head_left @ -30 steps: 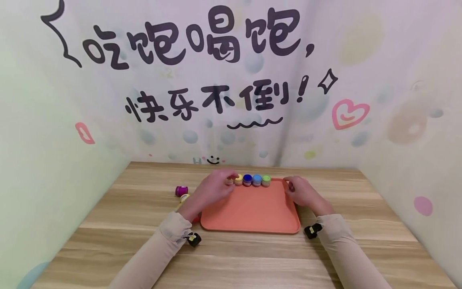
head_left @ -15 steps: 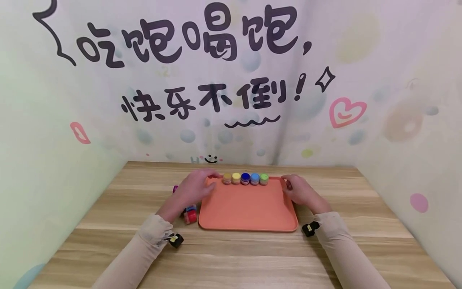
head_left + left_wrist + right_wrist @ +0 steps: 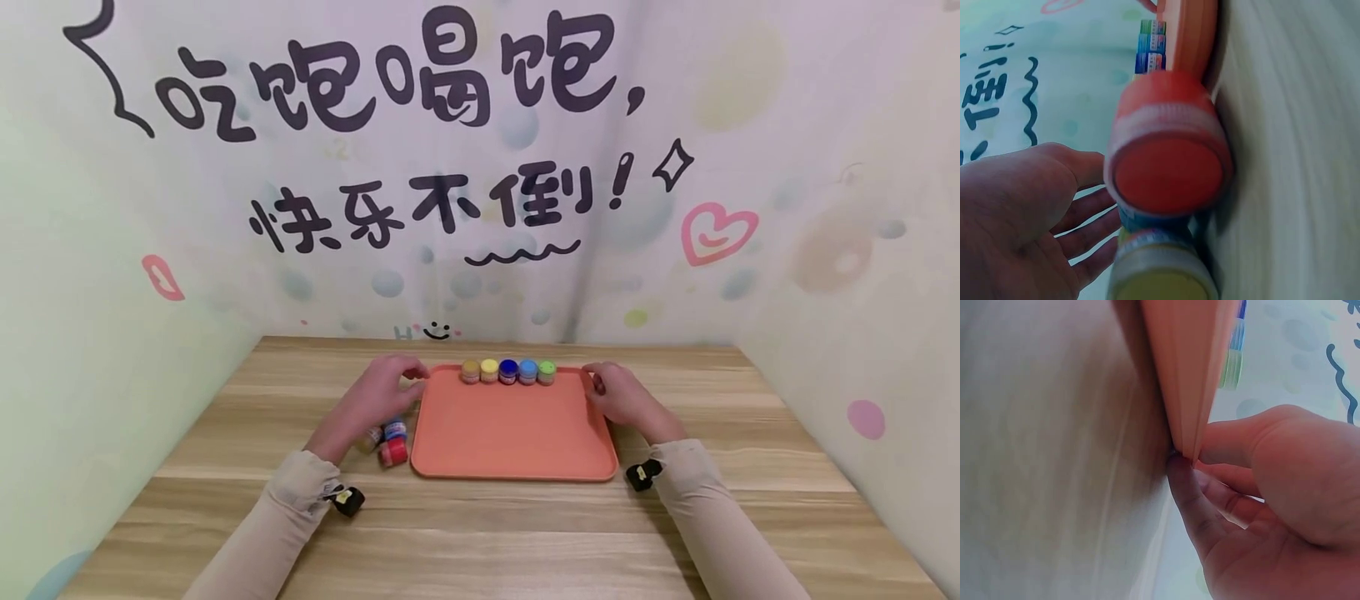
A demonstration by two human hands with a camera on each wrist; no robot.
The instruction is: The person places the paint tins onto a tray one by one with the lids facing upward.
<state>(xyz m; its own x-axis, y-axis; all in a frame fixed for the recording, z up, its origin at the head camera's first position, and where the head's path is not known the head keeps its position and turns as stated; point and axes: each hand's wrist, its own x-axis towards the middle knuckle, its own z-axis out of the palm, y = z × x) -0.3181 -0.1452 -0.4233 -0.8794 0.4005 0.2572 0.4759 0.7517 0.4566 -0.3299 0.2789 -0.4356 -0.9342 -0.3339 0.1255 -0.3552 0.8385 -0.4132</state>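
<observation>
An orange tray lies on the table. Along its far rim stands a row of small paint pots: ochre, yellow, dark blue, light blue and green. My right hand pinches the tray's far right corner between thumb and fingers, as the right wrist view shows. Off the far left corner hovers my left hand, fingers loosely bent, holding nothing. Below it, left of the tray, lie a red pot, a blue pot and a yellowish pot.
The wooden table reaches to a printed wall sheet behind the tray, with side walls left and right. A black wrist camera sits on the left sleeve, another black camera on the right.
My left hand has moved left from the row of pots, off the tray, uncovering the ochre pot and the red and blue pots. The purple pot is now hidden. My right hand stays on the tray.
</observation>
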